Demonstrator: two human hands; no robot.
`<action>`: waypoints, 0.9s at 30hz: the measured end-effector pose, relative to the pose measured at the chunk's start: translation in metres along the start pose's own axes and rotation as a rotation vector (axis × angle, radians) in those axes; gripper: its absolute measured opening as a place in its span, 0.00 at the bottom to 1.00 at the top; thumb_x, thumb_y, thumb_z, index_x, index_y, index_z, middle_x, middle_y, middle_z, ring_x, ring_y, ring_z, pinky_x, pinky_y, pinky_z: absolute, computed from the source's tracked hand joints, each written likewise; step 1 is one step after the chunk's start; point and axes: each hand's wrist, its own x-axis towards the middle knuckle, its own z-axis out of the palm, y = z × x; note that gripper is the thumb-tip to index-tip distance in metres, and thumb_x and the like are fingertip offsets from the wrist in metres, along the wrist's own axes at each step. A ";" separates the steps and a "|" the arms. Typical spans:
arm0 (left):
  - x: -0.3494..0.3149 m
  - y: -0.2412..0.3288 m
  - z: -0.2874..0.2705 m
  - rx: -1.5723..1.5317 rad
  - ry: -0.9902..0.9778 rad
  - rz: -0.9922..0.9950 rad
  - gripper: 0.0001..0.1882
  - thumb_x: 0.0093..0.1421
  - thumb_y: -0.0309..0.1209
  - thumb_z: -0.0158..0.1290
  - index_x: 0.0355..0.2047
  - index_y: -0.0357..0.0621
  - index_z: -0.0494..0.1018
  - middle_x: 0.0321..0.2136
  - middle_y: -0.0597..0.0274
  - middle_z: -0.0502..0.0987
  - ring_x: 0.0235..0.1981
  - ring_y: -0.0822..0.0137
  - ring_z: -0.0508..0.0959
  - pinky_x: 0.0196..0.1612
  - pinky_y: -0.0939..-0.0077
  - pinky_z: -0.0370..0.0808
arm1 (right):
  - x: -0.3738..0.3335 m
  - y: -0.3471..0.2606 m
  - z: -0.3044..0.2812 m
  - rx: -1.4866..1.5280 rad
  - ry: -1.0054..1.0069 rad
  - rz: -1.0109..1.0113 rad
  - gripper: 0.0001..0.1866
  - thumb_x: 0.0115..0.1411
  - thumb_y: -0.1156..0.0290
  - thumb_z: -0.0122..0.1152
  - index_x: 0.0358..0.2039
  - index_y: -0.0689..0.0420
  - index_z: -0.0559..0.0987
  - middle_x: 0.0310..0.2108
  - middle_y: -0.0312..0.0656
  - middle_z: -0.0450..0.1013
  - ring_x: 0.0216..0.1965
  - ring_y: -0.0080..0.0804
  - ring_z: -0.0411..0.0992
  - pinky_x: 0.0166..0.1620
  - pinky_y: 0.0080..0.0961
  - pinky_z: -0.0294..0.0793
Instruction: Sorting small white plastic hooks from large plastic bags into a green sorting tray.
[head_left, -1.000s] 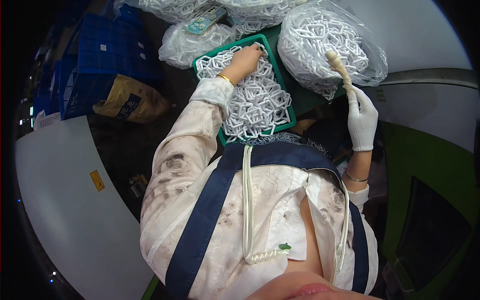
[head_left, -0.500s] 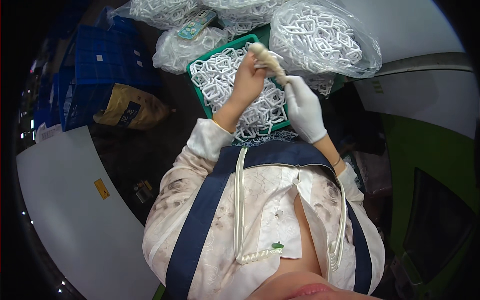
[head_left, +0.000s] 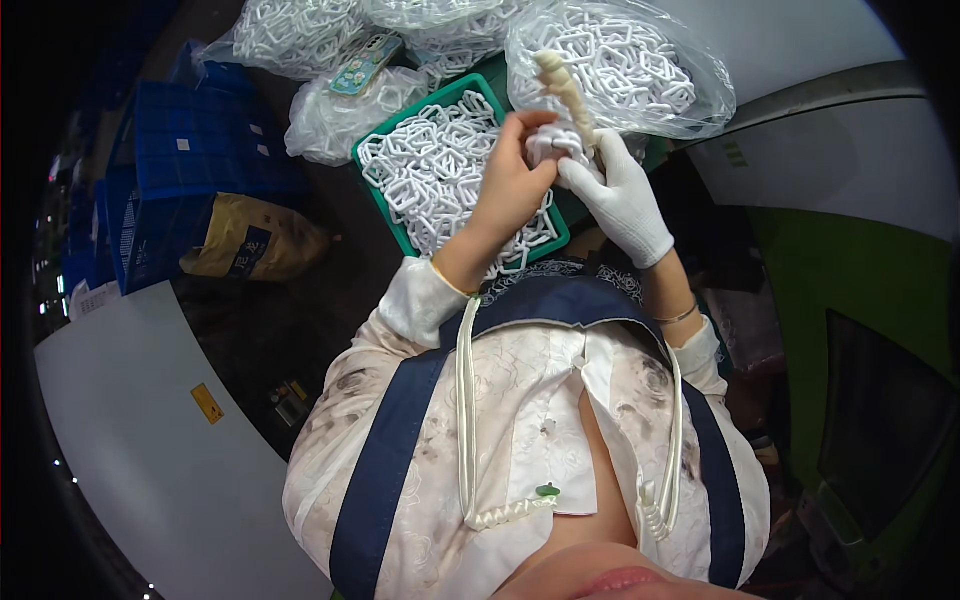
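A small bunch of white links (head_left: 552,143) is held between the two hands, by the right side of the green tray (head_left: 562,235). The bunch is pinched by the left hand's (head_left: 515,180) bare grip, and a bumpy beige stick (head_left: 565,88) is clasped by the gloved right hand (head_left: 627,205). Links could be dropped if the left grip were loosened too much. The bunch could be knocked loose by a hard turn of the stick. Bare fingers could be poked, being so near it. Dropped links could be lost in the clear bag (head_left: 640,65) behind.
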 end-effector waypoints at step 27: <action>0.013 -0.004 -0.001 -0.866 -0.379 -0.327 0.18 0.72 0.31 0.47 0.58 0.36 0.67 0.53 0.53 0.74 0.57 0.61 0.74 0.65 0.62 0.70 | -0.009 -0.021 0.000 0.115 0.238 -0.028 0.16 0.65 0.72 0.62 0.50 0.64 0.71 0.36 0.33 0.72 0.33 0.13 0.65 0.37 0.15 0.66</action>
